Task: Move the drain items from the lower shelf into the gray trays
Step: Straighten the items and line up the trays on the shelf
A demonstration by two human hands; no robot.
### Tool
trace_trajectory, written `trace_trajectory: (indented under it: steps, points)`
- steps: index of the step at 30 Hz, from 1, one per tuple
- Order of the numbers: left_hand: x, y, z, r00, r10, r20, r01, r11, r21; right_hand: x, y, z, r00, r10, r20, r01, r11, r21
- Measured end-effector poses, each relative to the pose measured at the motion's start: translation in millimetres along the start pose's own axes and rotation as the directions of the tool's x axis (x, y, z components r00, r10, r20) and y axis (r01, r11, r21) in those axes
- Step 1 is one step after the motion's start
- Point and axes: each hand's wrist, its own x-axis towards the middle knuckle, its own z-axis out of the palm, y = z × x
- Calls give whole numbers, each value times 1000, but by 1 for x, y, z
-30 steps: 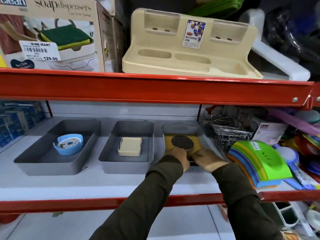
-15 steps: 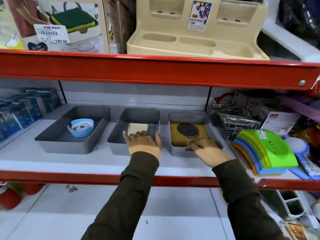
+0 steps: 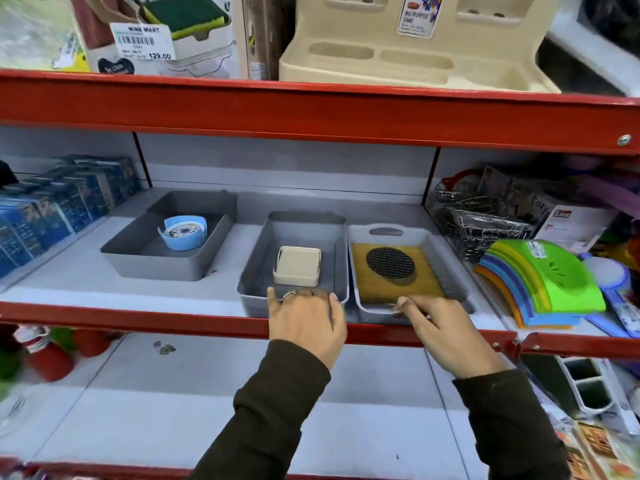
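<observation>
Head view, and we're looking at a shop rack w/ red metal rails (image 3: 311,112) and pale gray-white shelf boards (image 3: 69,282); a lower shelf (image 3: 242,393) below is mostly bare, w/ a small scrap of debris near its left.

On the middle shelf we see three gray trays in a row. Left tray (image 3: 156,261) holds a blue round drain item (image 3: 183,232). Middle tray (image 3: 256,271) holds a cream square drain item (image 3: 298,265). Right tray (image 3: 360,244), touching the middle one, holds a yellow card w/ a black mesh strainer (image 3: 390,266).

Our left hand (image 3: 306,323) sits at the middle tray's front rim, fingers spread fairly wide, a ring on one, holding nothing we can make out. Our right hand (image 3: 440,330) is at the right tray's front edge, fingers narrowed and pinching toward the rim; whether it actually grips, we can't tell. Both sleeves are dark.

Left of the trays: blue packets (image 3: 52,209). Right: wire baskets (image 3: 485,220), a stack of coloured plastic pieces w/ green on top (image 3: 547,282).

Writing now. Top shelf: a box (image 3: 156,32) w/ price tag "NINE MART", "129.00" and a barcode; a beige stand (image 3: 415,46) labelled "MULTIPURPOSE STAND". On the right, a box (image 3: 568,223) reads "Cozy", red logo too blurred to read.
</observation>
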Motion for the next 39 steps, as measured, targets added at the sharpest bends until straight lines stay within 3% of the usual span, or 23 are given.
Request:
trace_trajectory:
  steps: [6, 10, 15, 18, 21, 26, 39]
  points:
    - [-8, -4, -8, 996, 83, 16, -83, 996, -27, -6, -11, 1, 997, 21, -69, -18, 999, 41]
    - [5, -36, -19, 991, 120, -58, -124, 989, -80, -2, -43, 10, 994, -66, -90, 72, 996, 59]
    - [46, -138, -42, 987, -160, 2, 158, 975, 153, 11, -114, 51, 976, -214, -30, 215, 976, 44]
    - [58, -192, -52, 967, -249, 59, 237, 958, 159, 16, -146, 81, 971, -231, 64, 230, 973, 23]
    - [57, -212, -54, 983, -167, 70, 168, 986, 5, 17, -156, 103, 980, -148, 132, 155, 987, -45]
    - [34, -196, -50, 997, -43, 63, 52, 986, -159, 13, -160, 118, 990, -102, 95, 116, 981, -153]
    - [-8, -168, -53, 995, 72, 61, -65, 990, -122, 11, -169, 119, 996, -51, 75, 67, 973, -222]
